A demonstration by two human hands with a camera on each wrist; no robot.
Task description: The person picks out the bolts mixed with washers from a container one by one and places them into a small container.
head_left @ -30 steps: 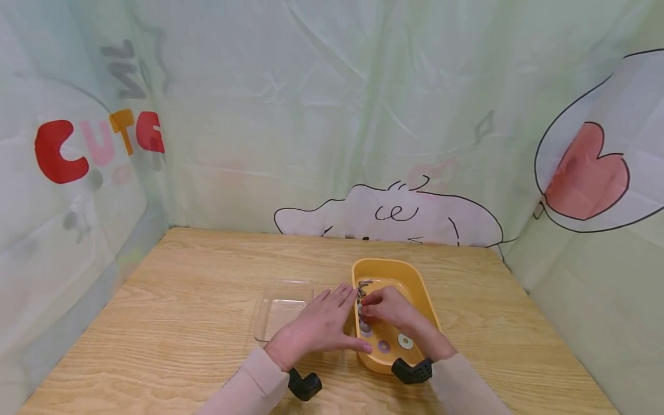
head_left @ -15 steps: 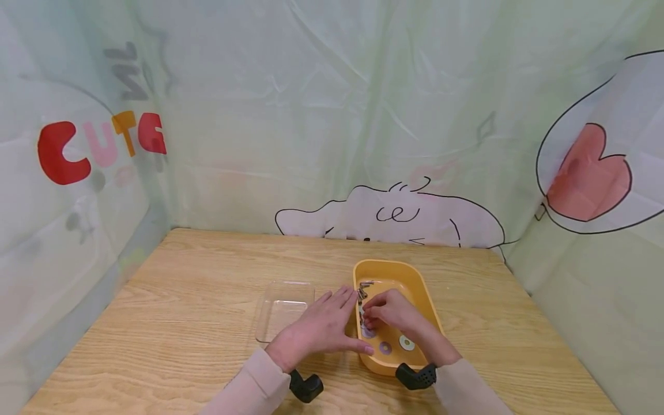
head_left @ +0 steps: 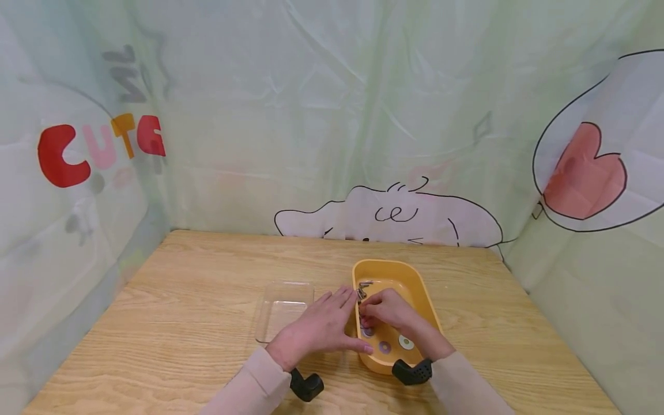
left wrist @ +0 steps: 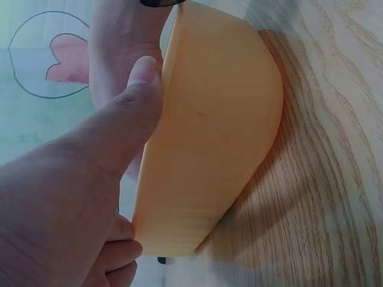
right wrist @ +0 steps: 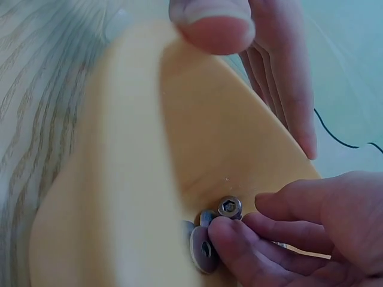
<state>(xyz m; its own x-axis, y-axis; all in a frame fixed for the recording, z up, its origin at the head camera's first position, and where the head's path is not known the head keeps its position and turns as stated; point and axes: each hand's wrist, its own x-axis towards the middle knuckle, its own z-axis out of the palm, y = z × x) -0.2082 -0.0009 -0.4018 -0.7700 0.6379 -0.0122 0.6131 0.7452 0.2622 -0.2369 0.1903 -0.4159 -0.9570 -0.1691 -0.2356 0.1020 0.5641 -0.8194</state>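
Observation:
My left hand (head_left: pixel 319 325) rests on the left rim of the yellow tray (head_left: pixel 426 300), its fingers extended and its thumb laid over the near rim. Inside the tray my right hand (head_left: pixel 389 309) reaches down to the left wall with bent fingers. In the right wrist view its fingertips are right at a hex-socket bolt (right wrist: pixel 230 206) and a metal washer (right wrist: pixel 204 250); I cannot tell whether they pinch the bolt. More bolts (head_left: pixel 362 291) lie along the left wall beyond that hand. A white washer (head_left: pixel 406 342) and a greyish-purple washer (head_left: pixel 384 347) lie flat on the tray floor nearer me.
A clear plastic container (head_left: pixel 280 314) stands on the wooden table (head_left: pixel 207 294), left of the tray and partly behind my left hand. Printed cloth (head_left: pixel 332 132) hangs at the back and both sides of the table.
My right fingers shift slightly about among the small parts at the tray's left wall, ending a little further left than half a second ago. My left hand stays in place.

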